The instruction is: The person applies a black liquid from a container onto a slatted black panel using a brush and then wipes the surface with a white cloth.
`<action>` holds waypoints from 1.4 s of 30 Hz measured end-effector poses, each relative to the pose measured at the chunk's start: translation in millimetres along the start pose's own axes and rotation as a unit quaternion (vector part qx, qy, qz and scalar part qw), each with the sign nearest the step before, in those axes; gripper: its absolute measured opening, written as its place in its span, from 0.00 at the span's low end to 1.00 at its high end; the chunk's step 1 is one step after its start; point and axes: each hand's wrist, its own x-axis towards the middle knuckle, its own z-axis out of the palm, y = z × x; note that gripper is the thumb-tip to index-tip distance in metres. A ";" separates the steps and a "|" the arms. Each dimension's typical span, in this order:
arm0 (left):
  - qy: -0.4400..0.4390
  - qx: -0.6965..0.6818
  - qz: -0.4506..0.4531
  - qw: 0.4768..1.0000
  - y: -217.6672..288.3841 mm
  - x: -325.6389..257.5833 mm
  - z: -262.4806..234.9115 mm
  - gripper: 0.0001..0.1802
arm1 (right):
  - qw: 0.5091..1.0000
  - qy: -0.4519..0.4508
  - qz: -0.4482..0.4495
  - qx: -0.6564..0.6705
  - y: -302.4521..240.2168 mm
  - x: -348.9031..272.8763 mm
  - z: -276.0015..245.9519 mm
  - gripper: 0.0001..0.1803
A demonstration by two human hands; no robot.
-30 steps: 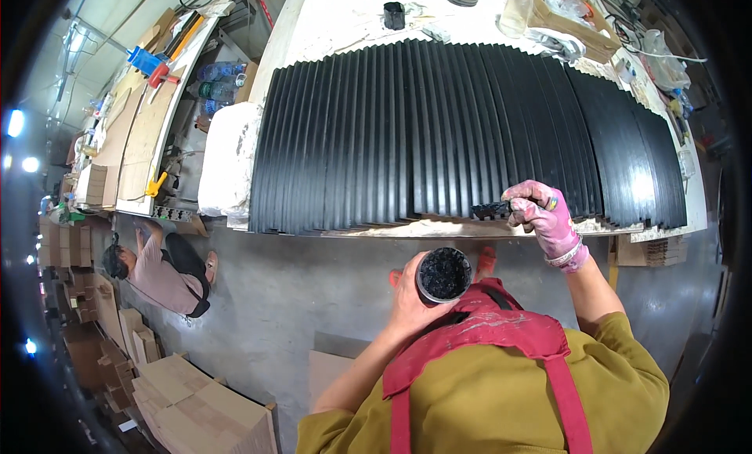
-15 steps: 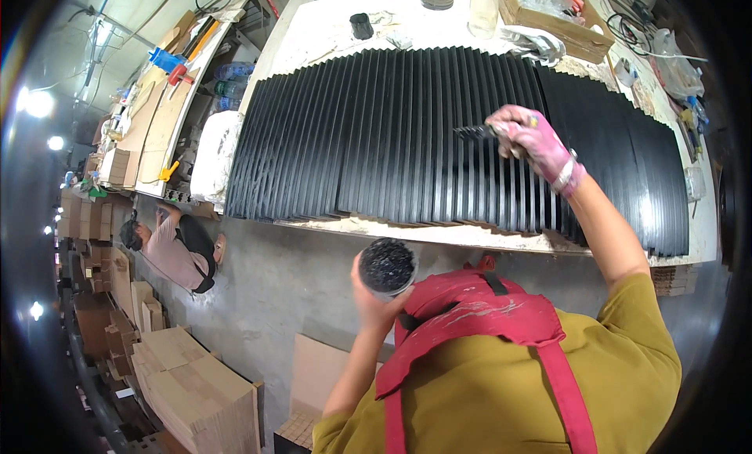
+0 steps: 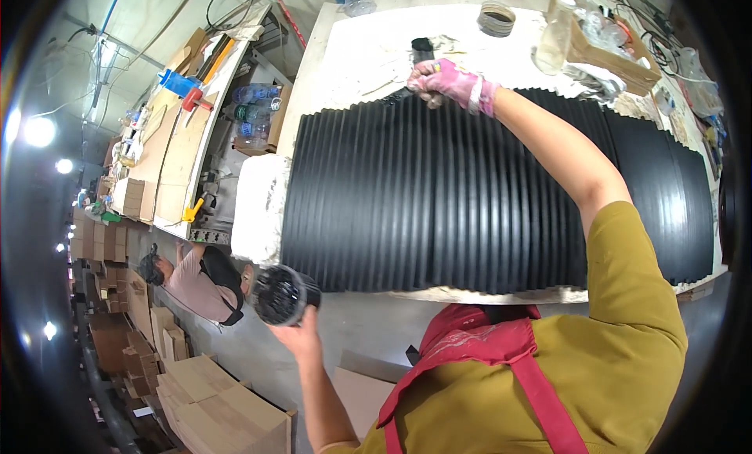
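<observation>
My left hand [image 3: 301,333] is wrapped round a clear tub [image 3: 291,291] holding a glossy black substance, held past the table's near edge at the left. In a pink glove, my right hand [image 3: 450,84] is closed on a brush [image 3: 397,96] loaded with black; most of its handle is hidden in the fingers. The brush is at the far edge of a wide row of long black strips [image 3: 439,195], packed side by side on the table. A small black cup [image 3: 423,50] is just beyond my right hand.
On the white-covered table [image 3: 360,47] are a round jar [image 3: 497,19], a cloudy bottle [image 3: 554,35] and a cardboard tray [image 3: 611,62] of plastic scraps. A person [image 3: 200,285] crouches at the left. Flat cardboard stacks [image 3: 223,407] are on the floor, near the lower left.
My right hand has swept the brush left and away to the strips' far edge. My left hand has carried the tub leftward and tilted it. The whole view has shifted.
</observation>
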 end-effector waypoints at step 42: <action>-0.010 0.039 -0.008 0.999 -64.7 202.6 69.1 0.34 | 0.985 -0.099 0.028 -0.135 79.4 223.4 20.1 0.09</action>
